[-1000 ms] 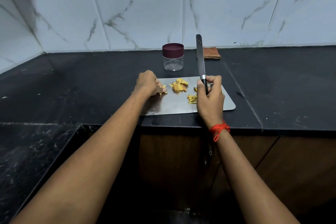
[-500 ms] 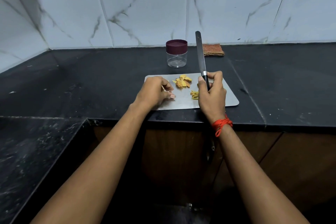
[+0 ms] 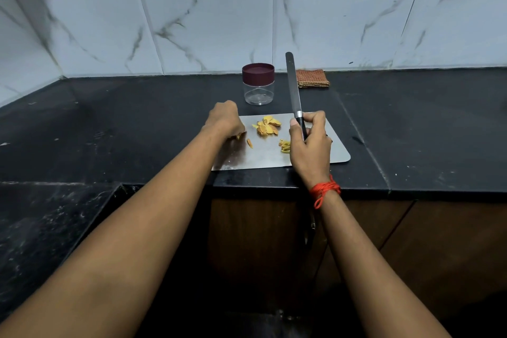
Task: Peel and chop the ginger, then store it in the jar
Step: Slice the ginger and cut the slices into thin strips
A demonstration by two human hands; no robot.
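A steel cutting board (image 3: 263, 160) lies on the black counter. On it are a pile of yellow ginger slices (image 3: 267, 127), a few thin cut strips (image 3: 284, 145) and one small loose piece (image 3: 249, 143). My left hand (image 3: 223, 119) is curled at the board's left edge, and a small bit of ginger (image 3: 238, 136) shows at its fingertips. My right hand (image 3: 310, 143) grips the black handle of a knife (image 3: 293, 85), whose blade points up and away. The clear jar (image 3: 258, 91) stands behind the board with its maroon lid on.
A folded brown checked cloth (image 3: 312, 78) lies by the tiled wall, right of the jar. The counter's front edge (image 3: 274, 187) runs just below the board, with wooden cabinet doors under it. A lower dark surface (image 3: 41, 228) sits at the left.
My left hand drew back from the board's middle to its left edge, and a small ginger piece now lies loose beside it. The right hand and knife stayed almost where they were.
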